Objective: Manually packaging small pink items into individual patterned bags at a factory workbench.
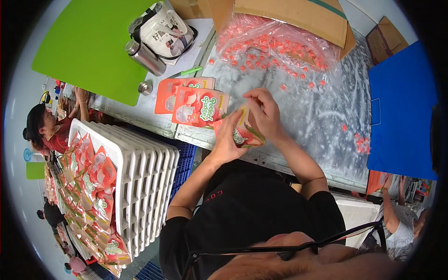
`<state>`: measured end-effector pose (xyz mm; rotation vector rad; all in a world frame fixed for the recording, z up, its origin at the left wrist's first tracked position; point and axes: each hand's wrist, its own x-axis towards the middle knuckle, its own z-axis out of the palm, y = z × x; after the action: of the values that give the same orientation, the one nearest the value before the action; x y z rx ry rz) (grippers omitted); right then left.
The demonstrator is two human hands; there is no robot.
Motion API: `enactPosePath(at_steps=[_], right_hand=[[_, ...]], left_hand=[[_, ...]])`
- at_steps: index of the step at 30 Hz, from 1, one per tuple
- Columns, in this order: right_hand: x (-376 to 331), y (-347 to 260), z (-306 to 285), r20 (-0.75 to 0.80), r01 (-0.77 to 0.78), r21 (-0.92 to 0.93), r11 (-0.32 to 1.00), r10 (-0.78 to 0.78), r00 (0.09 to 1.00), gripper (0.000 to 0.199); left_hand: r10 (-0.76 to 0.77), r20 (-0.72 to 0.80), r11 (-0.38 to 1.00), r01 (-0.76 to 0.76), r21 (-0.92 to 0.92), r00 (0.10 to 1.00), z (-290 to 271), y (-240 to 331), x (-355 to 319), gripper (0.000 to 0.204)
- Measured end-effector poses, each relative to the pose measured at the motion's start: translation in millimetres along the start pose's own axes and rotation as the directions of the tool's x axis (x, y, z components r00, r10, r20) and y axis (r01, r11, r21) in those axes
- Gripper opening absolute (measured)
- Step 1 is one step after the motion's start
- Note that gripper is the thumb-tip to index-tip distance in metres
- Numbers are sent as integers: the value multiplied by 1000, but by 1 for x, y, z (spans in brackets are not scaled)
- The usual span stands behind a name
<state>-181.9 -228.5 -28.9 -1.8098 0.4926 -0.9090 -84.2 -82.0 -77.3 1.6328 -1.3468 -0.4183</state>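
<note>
My left hand [228, 139] is wrapped round a red and green candy pouch [243, 132], holding it tilted above the near edge of the table. Beside the pouch's upper end is my right hand [265, 112], its fingers bent in toward the thumb; what they hold, if anything, is hidden. To the left lie flat red pouches [200, 107], overlapping in a small stack. Red wrapped candies [266, 46] spill out of a clear plastic liner [322, 52] in an open cardboard box [289, 13] at the far side.
A steel bottle [145, 58], its cap [145, 88], a green-handled knife [190, 71] and a white bag [164, 32] stand or lie at the back left. Stacked white trays [147, 186] with pouches rise at my left. A blue panel [403, 112] borders the right; loose candies [361, 143] lie near it.
</note>
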Motion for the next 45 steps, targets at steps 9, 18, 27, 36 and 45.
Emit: enactPosePath(at_steps=[9, 18, 27, 36, 45], right_hand=[[97, 135, -3, -17, 297, -505, 811, -353, 935, 27], [69, 199, 5, 327, 239, -754, 612, 34, 944, 53], [2, 190, -58, -75, -279, 368, 887, 327, 942, 51], [11, 199, -58, 116, 118, -550, 827, -64, 991, 48], [14, 171, -21, 420, 445, -601, 664, -211, 883, 43]], left_hand=[[-129, -108, 964, 100, -246, 986, -5, 3, -6, 101], [-157, -136, 962, 119, -247, 978, -26, -3, -17, 100], [-225, -119, 898, 159, -410, 967, -28, -3, -25, 97], [-203, -132, 944, 158, -290, 970, -35, -4, -33, 96], [-179, -153, 959, 137, -248, 972, -38, -4, -33, 96]])
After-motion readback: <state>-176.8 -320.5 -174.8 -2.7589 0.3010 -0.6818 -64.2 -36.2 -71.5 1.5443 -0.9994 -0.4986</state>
